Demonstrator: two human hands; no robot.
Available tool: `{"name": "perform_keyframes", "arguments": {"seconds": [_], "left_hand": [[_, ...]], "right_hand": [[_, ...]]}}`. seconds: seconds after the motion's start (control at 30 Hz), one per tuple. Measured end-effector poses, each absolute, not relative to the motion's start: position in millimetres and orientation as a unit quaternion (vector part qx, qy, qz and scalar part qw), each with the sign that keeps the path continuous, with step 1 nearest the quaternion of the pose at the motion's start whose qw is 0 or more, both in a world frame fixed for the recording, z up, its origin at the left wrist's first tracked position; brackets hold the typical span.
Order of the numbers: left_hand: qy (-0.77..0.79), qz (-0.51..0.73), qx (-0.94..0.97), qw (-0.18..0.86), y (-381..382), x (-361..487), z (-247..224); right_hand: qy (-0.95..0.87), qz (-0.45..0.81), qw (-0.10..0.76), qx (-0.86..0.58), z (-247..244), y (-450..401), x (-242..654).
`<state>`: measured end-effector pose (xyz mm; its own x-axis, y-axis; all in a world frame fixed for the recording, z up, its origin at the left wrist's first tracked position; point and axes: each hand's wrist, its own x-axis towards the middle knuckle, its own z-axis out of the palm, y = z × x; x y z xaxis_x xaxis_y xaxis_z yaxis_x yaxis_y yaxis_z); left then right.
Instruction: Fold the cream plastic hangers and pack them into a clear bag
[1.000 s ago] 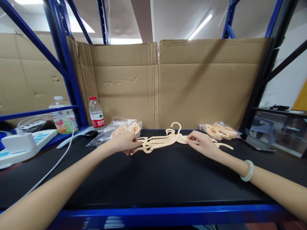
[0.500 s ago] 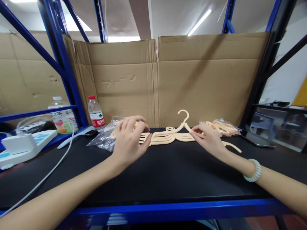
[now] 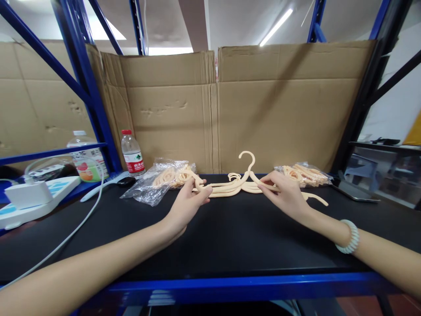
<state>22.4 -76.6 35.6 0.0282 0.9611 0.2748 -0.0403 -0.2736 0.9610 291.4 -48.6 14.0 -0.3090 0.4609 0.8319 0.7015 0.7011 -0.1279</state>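
Note:
Beige clothes hangers (image 3: 226,193) lie stacked flat across the black table, their hooks pointing away from me. One hanger (image 3: 251,163) is tilted up over the stack with its hook raised. My left hand (image 3: 181,210) is closed, thumb and fingers pinching the left end of this hanger. On the other side, my right hand (image 3: 285,194) pinches its right arm near the shoulder. A curved beige hanger end (image 3: 315,198) sticks out beyond my right wrist. My fingers hide parts of both ends of the stack.
Clear plastic bags holding beige hangers lie behind each hand, a left bag (image 3: 149,186) and a right bag (image 3: 309,173). A red-capped water bottle (image 3: 132,153), a power strip (image 3: 62,193) and a white cable (image 3: 86,215) are at left. Cardboard (image 3: 289,109) walls the back.
My left hand has come down from above the left end and closed on the hanger. The raised hook has shifted slightly left. My right hand keeps its hold.

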Motion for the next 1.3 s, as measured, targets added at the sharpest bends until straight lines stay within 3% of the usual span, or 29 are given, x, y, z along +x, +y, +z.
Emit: {"name": "perform_keyframes", "arguments": {"seconds": [0.33, 0.5, 0.67, 0.9, 1.1, 1.3], "left_hand": [[0.383, 0.385, 0.733, 0.41, -73, 22, 25], [0.402, 0.458, 0.677, 0.413, -64, 18, 30], [0.423, 0.522, 0.601, 0.433, -56, 14, 28], [0.41, 0.573, 0.543, 0.456, -58, 16, 27], [0.398, 0.588, 0.529, 0.464, -59, 17, 27], [0.411, 0.582, 0.508, 0.483, -61, 18, 25]], "right_hand": [[-0.856, -0.118, 0.408, -0.293, 9, -56, 283], [-0.866, -0.182, 0.354, -0.302, 15, -47, 293], [-0.797, -0.318, 0.32, -0.401, 18, -41, 304], [-0.733, -0.404, 0.247, -0.488, 17, -47, 300], [-0.706, -0.432, 0.247, -0.504, 17, -50, 295], [-0.727, -0.372, 0.274, -0.508, 15, -51, 295]]}}
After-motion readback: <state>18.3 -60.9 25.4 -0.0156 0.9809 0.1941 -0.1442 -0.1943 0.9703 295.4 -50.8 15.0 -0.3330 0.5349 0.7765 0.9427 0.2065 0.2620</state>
